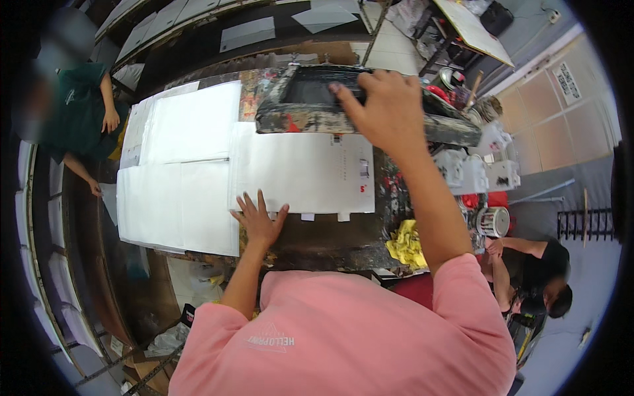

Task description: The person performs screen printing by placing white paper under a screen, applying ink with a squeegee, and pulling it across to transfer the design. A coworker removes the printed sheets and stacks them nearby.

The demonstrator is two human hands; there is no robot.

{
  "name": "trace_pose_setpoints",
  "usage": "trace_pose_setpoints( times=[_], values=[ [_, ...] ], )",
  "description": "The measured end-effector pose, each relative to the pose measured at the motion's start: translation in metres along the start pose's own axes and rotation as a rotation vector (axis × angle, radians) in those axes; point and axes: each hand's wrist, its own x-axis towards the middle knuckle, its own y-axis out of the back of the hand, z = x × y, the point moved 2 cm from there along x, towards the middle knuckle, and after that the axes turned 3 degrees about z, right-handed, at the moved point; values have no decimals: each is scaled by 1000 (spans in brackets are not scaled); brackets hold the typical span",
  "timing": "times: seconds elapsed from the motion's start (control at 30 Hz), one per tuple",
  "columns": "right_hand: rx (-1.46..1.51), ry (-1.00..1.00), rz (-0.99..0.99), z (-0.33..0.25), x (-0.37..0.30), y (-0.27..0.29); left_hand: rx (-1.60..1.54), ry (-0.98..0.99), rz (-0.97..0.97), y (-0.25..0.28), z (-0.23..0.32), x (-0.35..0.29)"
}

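Observation:
My left hand (pixel 259 223) lies with its fingers spread on the near left part of a white printed sheet (pixel 300 168), which has small dark and red marks toward its right end. Farther off, a dark screen-printing frame (pixel 310 125) with paint-smeared wooden rails stands above the sheet's far edge. Over its near rail reaches my right hand (pixel 391 109), gripping the frame with the thumb stretched to the left. Part of the rail is hidden under that hand. Large white sheets (pixel 191 132) lie to the left, beside the printed one.
A crumpled yellow cloth (pixel 407 244) sits at the table's right edge, near a paint can (pixel 493 221) and white plastic jugs (pixel 472 173). One person in green (pixel 82 99) stands at the left; another in black (pixel 538 270) is at the right. Racks (pixel 39 251) line the left.

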Motion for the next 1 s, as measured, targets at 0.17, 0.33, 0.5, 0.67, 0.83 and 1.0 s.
trace_pose_setpoints(
  times=[0.17, 0.33, 0.5, 0.67, 0.83, 1.0],
  values=[
    [26, -15, -4, 9, 30, 3, -16, 16, 29, -53, -20, -14],
    [13, -39, -65, 5, 34, 7, -102, 7, 3, -31, -4, -13],
    [49, -16, -25, 1, 22, 2, -237, -65, 315, 44, 35, 5],
    [66, 7, 98, 2, 6, -10, -352, 77, 502, 66, -4, 45],
    [25, 54, 69, 0, -7, -11, -175, 230, 424, 55, -128, 39],
    [10, 28, 26, 6, -1, -10, -661, -162, 528, 11, -29, 26]
  ],
)
